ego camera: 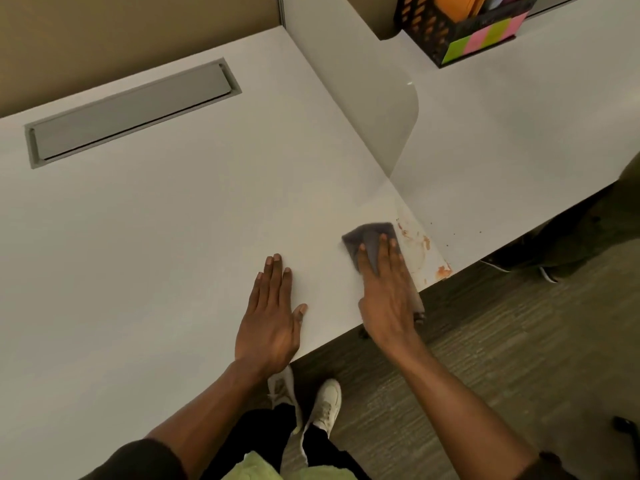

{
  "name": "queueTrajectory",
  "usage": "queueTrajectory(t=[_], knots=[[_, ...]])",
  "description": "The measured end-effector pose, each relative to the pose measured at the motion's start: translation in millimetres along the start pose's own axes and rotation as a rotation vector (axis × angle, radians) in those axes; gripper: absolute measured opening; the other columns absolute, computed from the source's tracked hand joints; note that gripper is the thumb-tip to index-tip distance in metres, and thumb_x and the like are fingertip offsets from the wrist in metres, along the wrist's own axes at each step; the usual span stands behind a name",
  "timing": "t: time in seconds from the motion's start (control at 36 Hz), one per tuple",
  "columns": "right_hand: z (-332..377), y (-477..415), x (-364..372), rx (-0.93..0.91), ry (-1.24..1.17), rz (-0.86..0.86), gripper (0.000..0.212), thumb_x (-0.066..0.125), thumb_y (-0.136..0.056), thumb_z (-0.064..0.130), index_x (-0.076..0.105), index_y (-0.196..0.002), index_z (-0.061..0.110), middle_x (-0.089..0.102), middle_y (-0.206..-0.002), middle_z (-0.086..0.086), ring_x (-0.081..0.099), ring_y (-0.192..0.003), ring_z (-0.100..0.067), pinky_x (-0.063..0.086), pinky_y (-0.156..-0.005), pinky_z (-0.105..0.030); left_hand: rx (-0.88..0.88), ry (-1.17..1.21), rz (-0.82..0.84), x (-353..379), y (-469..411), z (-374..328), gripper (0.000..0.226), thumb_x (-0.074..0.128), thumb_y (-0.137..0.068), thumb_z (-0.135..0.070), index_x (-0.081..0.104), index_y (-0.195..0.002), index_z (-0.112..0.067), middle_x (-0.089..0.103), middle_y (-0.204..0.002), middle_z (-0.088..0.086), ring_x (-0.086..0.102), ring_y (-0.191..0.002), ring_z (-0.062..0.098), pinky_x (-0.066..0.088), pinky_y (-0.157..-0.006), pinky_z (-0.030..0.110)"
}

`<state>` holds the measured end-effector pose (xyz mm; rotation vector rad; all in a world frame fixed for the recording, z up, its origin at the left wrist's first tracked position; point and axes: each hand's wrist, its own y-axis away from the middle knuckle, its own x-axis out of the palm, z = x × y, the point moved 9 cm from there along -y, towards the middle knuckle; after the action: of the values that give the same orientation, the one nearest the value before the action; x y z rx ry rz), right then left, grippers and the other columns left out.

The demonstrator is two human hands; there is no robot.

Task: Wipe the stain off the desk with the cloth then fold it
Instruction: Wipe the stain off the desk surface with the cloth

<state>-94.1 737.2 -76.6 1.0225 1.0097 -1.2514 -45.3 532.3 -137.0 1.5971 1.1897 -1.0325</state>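
1. Near the desk's right front corner, the right hand (388,292) lies flat on the grey cloth (369,237). Its fingers are straight and close together, pressing the cloth onto the desk (156,237), and none curls round it.
2. To its left, the left hand (273,306) rests palm-down on bare desk top with straight fingers and the thumb spread. It holds nothing and looks like a brace.
3. The cloth pokes out beyond the right fingertips on the far side and is rumpled, not flat. It sits just left of the orange stain (417,244), which smears along the right edge down to a thicker blob at the near corner.
4. Judging by its creases, the cloth is light, soft and limp. It should slide well under a flat palm but bunch if pushed from one edge, so broad pressure suits the wiping.
5. For folding, pinching two corners looks best, since a grip in the middle would let it sag.
6. Farther off are a grey cable flap (131,109) at far left, a white divider (363,98), and a black organiser (478,32) with coloured sticky notes at far right.
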Motion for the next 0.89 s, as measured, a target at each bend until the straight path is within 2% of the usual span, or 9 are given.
queueTrajectory(t=[0.14, 0.25, 0.36, 0.47, 0.58, 0.67, 0.78, 0.89], knots=[[-10.5, -84.0, -13.4, 0.09, 0.009, -0.017, 0.074, 0.051, -0.099, 0.002, 0.022, -0.166, 0.013, 0.003, -0.173, -0.025, 0.002, -0.162, -0.039, 0.009, -0.133, -0.047, 0.002, -0.002, 0.029, -0.7, -0.4, -0.4, 0.074, 0.017, -0.117, -0.053, -0.005, -0.174, -0.012, -0.03, -0.179, 0.005, -0.028, -0.166, 0.019, -0.006, -0.136, 0.042], [-7.5, -101.3, -13.4, 0.09, 0.043, -0.007, 0.073, 0.054, -0.099, 0.003, 0.024, -0.165, 0.011, 0.006, -0.173, -0.026, 0.002, -0.162, -0.041, 0.011, -0.132, -0.048, -0.005, -0.017, 0.016, 1.6, -0.8, 0.9, 0.074, 0.017, -0.117, -0.052, -0.007, -0.174, -0.012, -0.034, -0.178, 0.002, -0.032, -0.164, 0.018, -0.011, -0.133, 0.04], [7.8, -55.8, -6.2, 0.082, 0.043, -0.007, 0.076, 0.056, -0.098, 0.002, 0.021, -0.165, 0.013, 0.006, -0.174, -0.023, 0.003, -0.162, -0.038, 0.011, -0.133, -0.049, 0.006, -0.03, -0.035, 1.2, -0.4, -0.1, 0.074, 0.024, -0.117, -0.05, -0.004, -0.174, -0.011, -0.027, -0.181, 0.005, -0.026, -0.166, 0.019, -0.017, -0.135, 0.037], [33.7, 19.1, 10.8, 0.097, 0.033, 0.059, 0.093, 0.069, -0.09, 0.005, 0.017, -0.167, 0.015, -0.001, -0.175, -0.021, -0.003, -0.162, -0.039, 0.013, -0.132, -0.051, 0.036, -0.033, -0.072, 1.2, -1.4, 0.3, 0.073, 0.025, -0.117, -0.047, 0.004, -0.174, -0.006, -0.014, -0.183, 0.012, -0.013, -0.17, 0.026, -0.007, -0.134, 0.039], [38.2, 54.9, 25.3, 0.115, 0.019, 0.147, 0.1, 0.071, -0.088, 0.006, 0.013, -0.168, 0.018, -0.013, -0.173, -0.018, -0.012, -0.162, -0.036, 0.013, -0.132, -0.051, 0.043, -0.03, -0.099, 1.1, -3.1, -0.5, 0.074, 0.028, -0.117, -0.045, 0.007, -0.173, -0.002, -0.008, -0.183, 0.017, -0.006, -0.171, 0.03, -0.005, -0.136, 0.041], [29.1, 32.1, 17.2, 0.15, -0.004, 0.071, 0.096, 0.068, -0.089, 0.001, 0.016, -0.168, 0.019, -0.007, -0.175, -0.016, -0.007, -0.163, -0.034, 0.016, -0.132, -0.049, 0.037, -0.034, -0.109, 0.4, -2.9, -1.3, 0.076, 0.032, -0.116, -0.046, 0.009, -0.173, -0.002, -0.005, -0.183, 0.017, -0.006, -0.171, 0.031, -0.007, -0.136, 0.04], [3.8, -34.0, 1.1, 0.218, 0.016, -0.032, 0.085, 0.063, -0.094, 0.003, 0.021, -0.166, 0.015, 0.005, -0.174, -0.022, 0.003, -0.163, -0.037, 0.012, -0.133, -0.048, 0.051, -0.046, -0.1, 0.7, -2.8, -1.8, 0.076, 0.033, -0.116, -0.046, 0.009, -0.173, -0.001, -0.007, -0.183, 0.018, -0.007, -0.17, 0.031, -0.003, -0.135, 0.042], [-17.8, -96.8, -6.2, 0.245, -0.002, -0.022, 0.082, 0.055, -0.094, -0.003, 0.02, -0.166, 0.012, 0.001, -0.173, -0.025, 0.0, -0.162, -0.038, 0.005, -0.133, -0.046, 0.061, -0.054, -0.078, 1.1, -2.3, -3.3, 0.074, 0.029, -0.117, -0.046, 0.007, -0.172, -0.002, -0.011, -0.182, 0.018, -0.011, -0.17, 0.031, 0.0, -0.134, 0.044]])
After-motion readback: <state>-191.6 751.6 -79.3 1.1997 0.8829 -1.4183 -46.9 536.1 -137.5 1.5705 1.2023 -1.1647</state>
